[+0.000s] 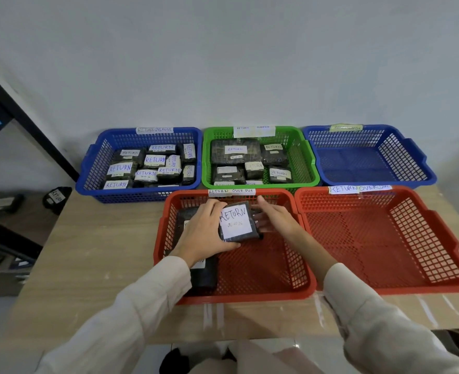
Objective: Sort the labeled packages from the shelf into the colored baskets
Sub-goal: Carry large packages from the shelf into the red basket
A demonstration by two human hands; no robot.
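Over the left red basket [298, 273] I hold a black package [238, 222] with a white label reading RETURN and a date. My left hand [205, 233] grips its left side, thumb under its lower edge. On the package's right side, my right hand [273, 218] touches it with straight fingers. Two more black packages [204, 273] lie in that basket's left part, partly hidden by my left hand and sleeve.
The far-left blue basket [88, 179] and the green basket [308, 163] hold several labelled packages. A second blue basket [412, 163] and the right red basket [439, 255] hold nothing. A dark shelf [15, 201] with packages stands at left. All baskets sit on a wooden table [93, 260].
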